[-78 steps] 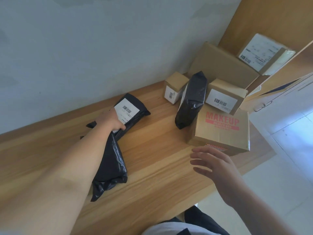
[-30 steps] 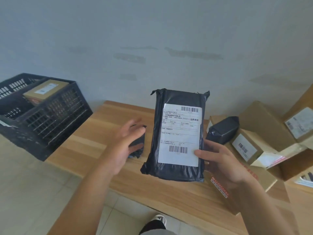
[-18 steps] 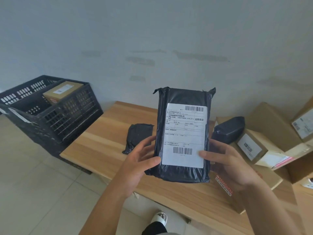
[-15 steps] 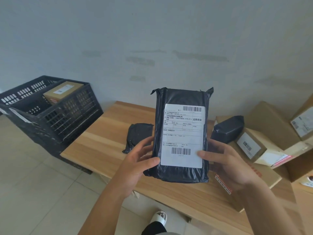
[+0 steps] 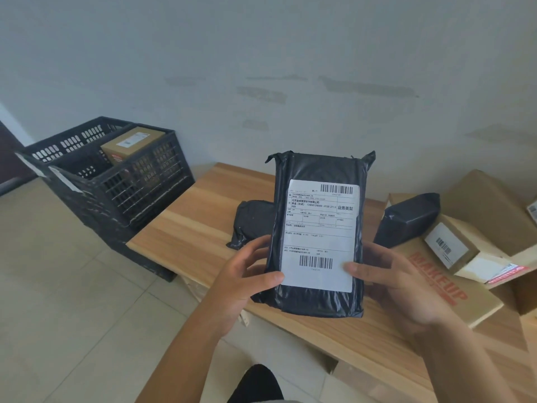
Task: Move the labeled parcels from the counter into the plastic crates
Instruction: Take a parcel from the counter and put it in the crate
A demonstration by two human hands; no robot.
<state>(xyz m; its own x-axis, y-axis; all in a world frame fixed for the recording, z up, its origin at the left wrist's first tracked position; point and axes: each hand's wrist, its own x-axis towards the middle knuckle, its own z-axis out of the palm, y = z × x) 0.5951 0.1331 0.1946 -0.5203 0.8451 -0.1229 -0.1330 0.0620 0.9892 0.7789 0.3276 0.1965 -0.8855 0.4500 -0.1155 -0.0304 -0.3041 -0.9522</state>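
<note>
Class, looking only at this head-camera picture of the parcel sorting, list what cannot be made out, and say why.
- Black parcel, head view: small print on the label too fine to read.
- Crates: floors hidden by their walls.
- Left hand, right hand: fingers hidden behind the parcel.
- Small bag: partly covered by the parcel.

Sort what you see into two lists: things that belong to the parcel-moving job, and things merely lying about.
Belongs to the job:
black parcel, held by left hand and right hand
small black bag
dark wrapped packet
makeup box
small labelled box
crates
counter

Just lying about:
wall
floor tiles
</note>
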